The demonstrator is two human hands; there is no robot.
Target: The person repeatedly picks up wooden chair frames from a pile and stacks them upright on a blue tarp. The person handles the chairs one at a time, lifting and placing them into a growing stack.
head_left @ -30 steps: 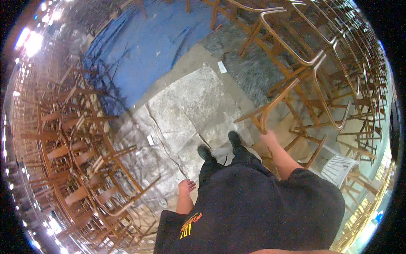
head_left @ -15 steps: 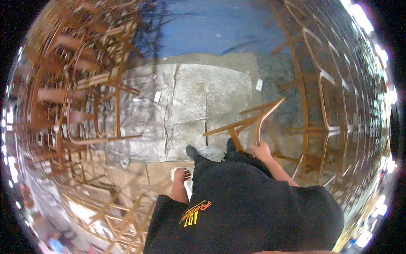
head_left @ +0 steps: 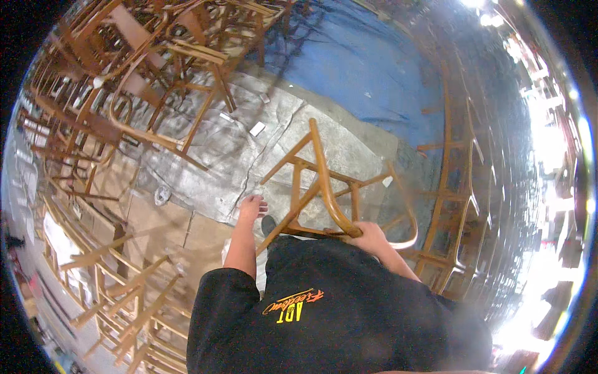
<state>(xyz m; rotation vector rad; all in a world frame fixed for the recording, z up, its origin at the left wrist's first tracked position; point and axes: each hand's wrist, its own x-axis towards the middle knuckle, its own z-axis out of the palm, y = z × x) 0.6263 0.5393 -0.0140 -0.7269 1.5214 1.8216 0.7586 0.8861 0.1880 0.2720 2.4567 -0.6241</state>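
A brown wooden chair frame point(head_left: 320, 156), without a visible seat panel, hangs tilted in front of my body. My right hand point(head_left: 369, 239) is closed around it at the lower end of its thick curved rail. Its thinner legs and crossbars spread out to the left and away from me. To the left, my left hand point(head_left: 251, 207) is apart from the frame, with its fingers spread and nothing in them. One dark shoe point(head_left: 268, 224) shows beneath the frame; the other is hidden.
Many stacked wooden chair frames point(head_left: 168, 93) stand at far left, more point(head_left: 131, 299) at near left. A row of frames point(head_left: 443, 193) lines the right. Grey sheeting point(head_left: 205, 162), a blue tarp point(head_left: 349, 68) and brown boards point(head_left: 168, 224) cover the floor.
My right hand has swung the chair frame up and leftward across my front. My left hand has risen and moved slightly left. The view has turned, so the surroundings appear tilted.
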